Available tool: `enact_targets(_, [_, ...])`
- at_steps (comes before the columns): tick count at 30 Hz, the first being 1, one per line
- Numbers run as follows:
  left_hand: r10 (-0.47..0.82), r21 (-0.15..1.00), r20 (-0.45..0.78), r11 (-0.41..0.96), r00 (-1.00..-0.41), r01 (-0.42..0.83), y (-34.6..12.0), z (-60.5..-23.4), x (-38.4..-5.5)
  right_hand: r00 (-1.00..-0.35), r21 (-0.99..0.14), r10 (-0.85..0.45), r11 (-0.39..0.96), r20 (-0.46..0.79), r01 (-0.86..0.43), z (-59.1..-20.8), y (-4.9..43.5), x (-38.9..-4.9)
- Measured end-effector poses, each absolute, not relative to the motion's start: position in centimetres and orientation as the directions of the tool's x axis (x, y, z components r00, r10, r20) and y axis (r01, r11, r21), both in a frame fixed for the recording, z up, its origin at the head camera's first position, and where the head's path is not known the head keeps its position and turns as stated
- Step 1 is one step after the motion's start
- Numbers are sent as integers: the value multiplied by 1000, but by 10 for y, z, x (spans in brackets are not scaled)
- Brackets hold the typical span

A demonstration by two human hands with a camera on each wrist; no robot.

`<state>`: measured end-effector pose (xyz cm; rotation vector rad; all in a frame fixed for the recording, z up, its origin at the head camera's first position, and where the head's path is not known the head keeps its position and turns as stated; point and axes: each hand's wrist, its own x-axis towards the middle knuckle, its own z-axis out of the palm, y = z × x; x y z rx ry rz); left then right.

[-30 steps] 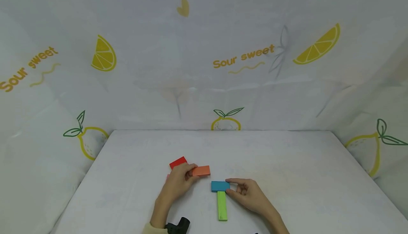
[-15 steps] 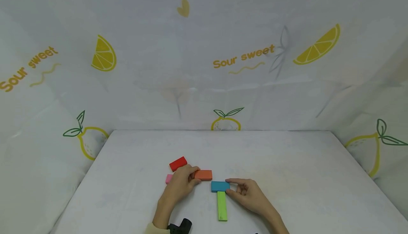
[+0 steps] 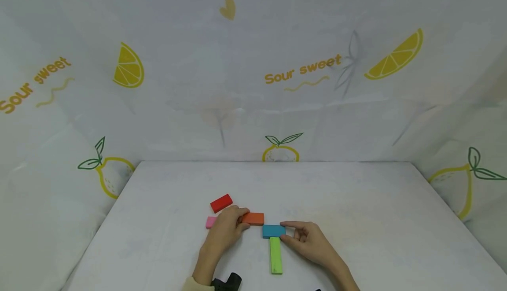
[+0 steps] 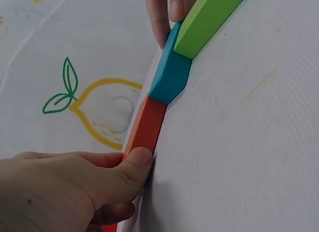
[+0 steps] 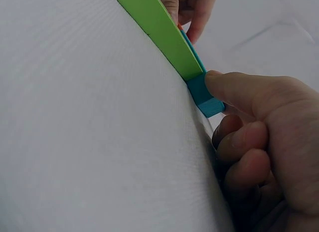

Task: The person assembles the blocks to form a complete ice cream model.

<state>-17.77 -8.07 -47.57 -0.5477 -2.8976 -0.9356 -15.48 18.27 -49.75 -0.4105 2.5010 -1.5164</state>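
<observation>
My left hand [image 3: 225, 229] pinches the left end of an orange block [image 3: 253, 219] between thumb and fingers. The block's right end sits at the upper left corner of a blue block [image 3: 272, 231]; in the left wrist view the orange block [image 4: 147, 121] meets the blue block [image 4: 172, 72] at that corner. With thumb and forefinger, my right hand [image 3: 310, 242] pinches the blue block's right end, its other fingers curled underneath. A long green block [image 3: 276, 256] runs from the blue block's near side toward me, like the stem of a T.
Beyond my left hand lies a red block [image 3: 221, 203], tilted on the white table [image 3: 356, 203]. A pink block [image 3: 211, 222] is partly hidden behind that hand. A white cloth with lemon prints [image 3: 253, 106] hangs around the back and sides.
My left hand has brought the orange block slightly nearer me and to the right, straightening it beside the blue block. The right hand, blue block and green block have stayed in place.
</observation>
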Motion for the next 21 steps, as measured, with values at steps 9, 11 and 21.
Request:
enact_targets(9, [324, 549, 153, 758, -934, 353, -78, -476, -178, -945, -883, -327, 448, -19, -137, -496, 182, -155])
enact_targets(11, [318, 554, 137, 761, -938, 339, -78, -476, -177, -945, -884, -327, 446, -16, -139, -497, 183, -155])
enact_targets(21, [302, 650, 96, 702, -948, 290, -89, -469, -177, -940, -893, -340, 423, 3, -156, -498, 183, -155])
